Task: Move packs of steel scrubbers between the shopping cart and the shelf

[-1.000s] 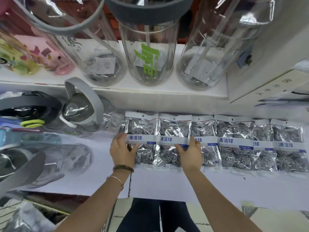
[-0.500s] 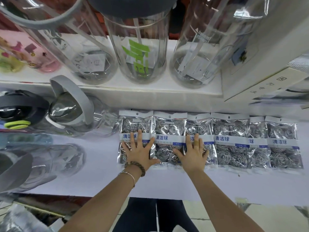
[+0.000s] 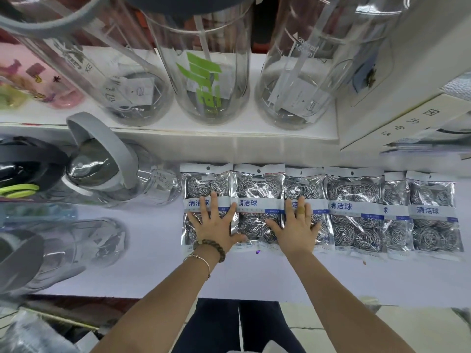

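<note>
Several clear packs of steel scrubbers with blue-and-white labels lie flat in a row on the white shelf (image 3: pixel 142 263). My left hand (image 3: pixel 212 224) rests flat, fingers spread, on the leftmost pack (image 3: pixel 206 189). My right hand (image 3: pixel 297 226) lies flat with fingers apart on the third pack (image 3: pixel 304 189), its thumb over the second pack (image 3: pixel 257 189). Neither hand grips anything. More packs (image 3: pixel 356 207) continue to the right, the last pack (image 3: pixel 433 212) near the shelf's right end. The shopping cart (image 3: pixel 23 335) shows only as wire at the bottom left.
Clear water bottles with grey handles (image 3: pixel 109 164) lie left of the packs on the same shelf. Tall transparent jugs (image 3: pixel 211 80) stand on the shelf above. White boxes (image 3: pixel 407 118) sit at the upper right. The floor and my dark trousers (image 3: pixel 229 327) show below the shelf edge.
Both hands went from holding the pack edges to lying flat with fingers spread on the packs. The row looks straighter, and the view has shifted slightly.
</note>
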Motion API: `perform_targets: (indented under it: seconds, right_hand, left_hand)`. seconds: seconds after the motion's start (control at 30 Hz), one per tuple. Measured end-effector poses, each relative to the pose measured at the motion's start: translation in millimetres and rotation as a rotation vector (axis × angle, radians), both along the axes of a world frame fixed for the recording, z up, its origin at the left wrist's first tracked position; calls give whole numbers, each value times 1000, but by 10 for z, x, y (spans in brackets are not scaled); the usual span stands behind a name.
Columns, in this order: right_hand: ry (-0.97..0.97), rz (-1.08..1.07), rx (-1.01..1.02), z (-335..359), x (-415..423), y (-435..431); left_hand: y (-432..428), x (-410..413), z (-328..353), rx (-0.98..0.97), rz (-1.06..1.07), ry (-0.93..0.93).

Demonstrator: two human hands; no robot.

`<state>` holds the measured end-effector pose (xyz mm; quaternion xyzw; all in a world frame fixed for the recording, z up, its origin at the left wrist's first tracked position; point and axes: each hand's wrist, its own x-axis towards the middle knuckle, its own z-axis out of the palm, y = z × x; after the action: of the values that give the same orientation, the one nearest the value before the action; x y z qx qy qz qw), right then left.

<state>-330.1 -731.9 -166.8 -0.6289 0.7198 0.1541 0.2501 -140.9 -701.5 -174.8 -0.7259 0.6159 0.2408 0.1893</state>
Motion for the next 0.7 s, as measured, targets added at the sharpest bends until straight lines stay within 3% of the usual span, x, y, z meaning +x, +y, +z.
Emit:
perform_targets:
  seconds: [0.5, 0.7]
  right_hand:
    - [-49, 13, -85, 189, 28, -9]
    - [-361, 78, -216, 599, 278, -24]
  left_hand:
    - [19, 171, 240, -98, 20, 91]
    - [162, 230, 575, -274, 158, 275]
